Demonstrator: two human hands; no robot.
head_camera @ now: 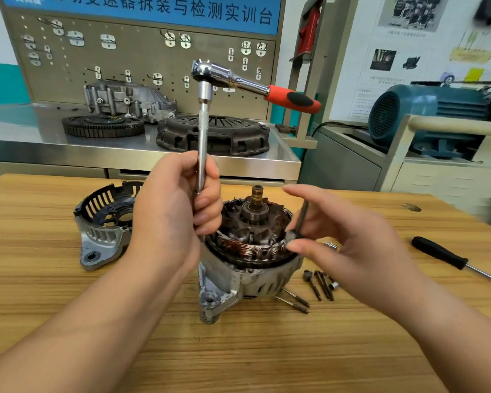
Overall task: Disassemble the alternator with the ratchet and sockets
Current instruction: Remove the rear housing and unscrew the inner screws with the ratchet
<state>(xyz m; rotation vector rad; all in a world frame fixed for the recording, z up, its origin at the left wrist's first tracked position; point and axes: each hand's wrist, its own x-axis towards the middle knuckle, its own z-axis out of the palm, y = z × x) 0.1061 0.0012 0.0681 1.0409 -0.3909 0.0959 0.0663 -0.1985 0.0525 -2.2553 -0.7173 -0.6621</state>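
Note:
The alternator (pixel 247 268) stands upright at the middle of the wooden table, its rear cover off, copper stator windings and rotor shaft exposed. My left hand (pixel 176 211) grips the long extension bar (pixel 202 148), held upright at the alternator's left rim. The ratchet (pixel 253 83), chrome with a red and black handle, sits on top of the bar. My right hand (pixel 338 239) pinches a long dark bolt (pixel 299 219) at the alternator's right rim. The removed rear cover (pixel 102 222) lies to the left.
Several loose bolts and small sockets (pixel 318 285) lie right of the alternator. A black-handled screwdriver (pixel 448 258) lies further right. Behind the table stands a steel bench with a flywheel (pixel 102 126), clutch cover (pixel 213 134) and pegboard. A blue motor (pixel 425 114) is at the right.

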